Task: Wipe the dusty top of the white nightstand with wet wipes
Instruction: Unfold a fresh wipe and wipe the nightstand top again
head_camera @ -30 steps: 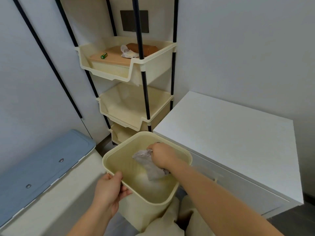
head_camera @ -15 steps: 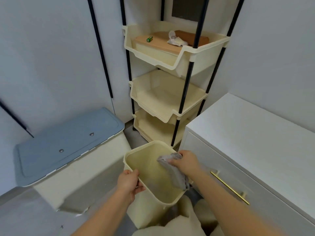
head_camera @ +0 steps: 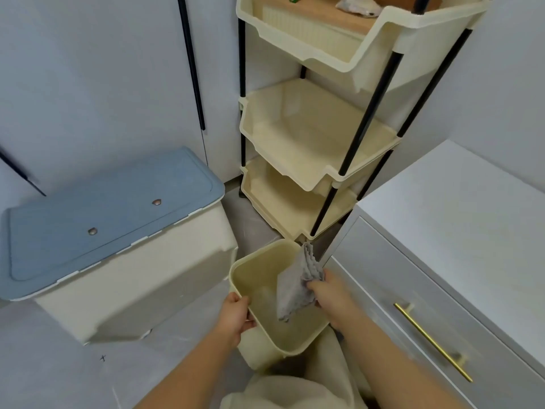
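Note:
A grey, dirty wet wipe [head_camera: 293,286] hangs over the open mouth of a cream waste bin [head_camera: 259,262], pinched at its right edge by my right hand [head_camera: 327,293]. My left hand [head_camera: 236,315] grips the bin's near left rim and holds the bin tilted low above the floor. The white nightstand [head_camera: 460,208] stands to the right, its top bare, with a gold drawer handle [head_camera: 432,340] on its front. The bin's inside looks bare apart from the hanging wipe.
A cream three-tier shelf rack [head_camera: 312,149] with black poles stands behind the bin; small items lie on its top tier. A cream storage box with a blue lid [head_camera: 109,208] sits on the grey floor at the left. White walls close off the back.
The bin has come down toward the floor, away from the nightstand's corner. The wipe, first bunched down inside the bin, now hangs unfolded above its opening.

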